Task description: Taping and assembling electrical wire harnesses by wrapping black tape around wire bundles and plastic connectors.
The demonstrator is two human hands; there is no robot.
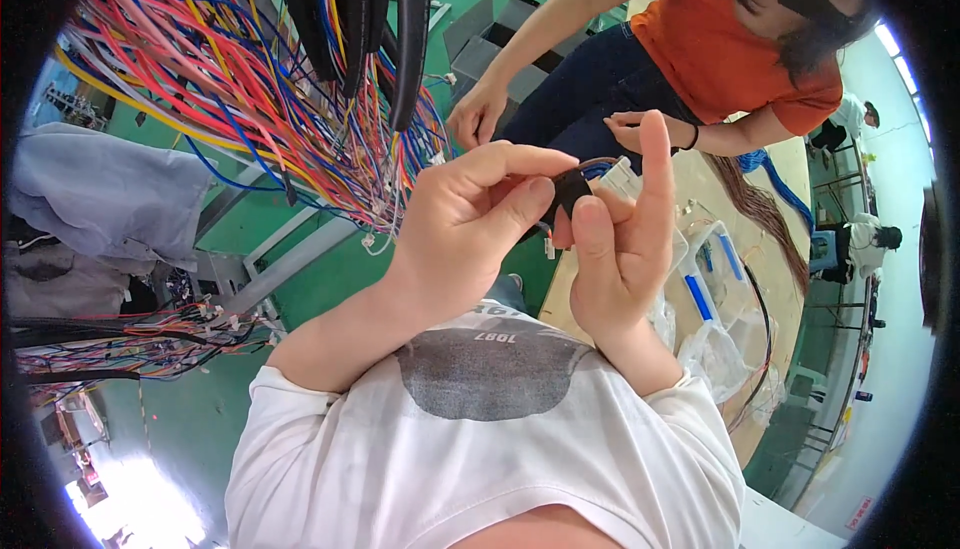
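My left hand [470, 214] pinches a short bundle of wires [600, 163] between thumb and forefinger, in front of my chest. Around the bundle is a black wrap [571, 190]; whether it is tape or a sleeve I cannot tell. My right hand [622, 249] closes on the same wrapped part with the thumb and curled fingers, its forefinger pointing up. Beside the right fingers a white plug connector [622, 179] sticks out at the wires' end. Below the hands hangs a smaller white connector [550, 247].
Dense coloured wires [230, 79] with black sleeves [410, 39] hang at the left on a metal frame [310, 254]. At the right, a wooden table [570, 294] bears a clear bin [715, 269], plastic bags [712, 354] and brown wires [765, 214]. Across stands a co-worker in an orange shirt [690, 39].
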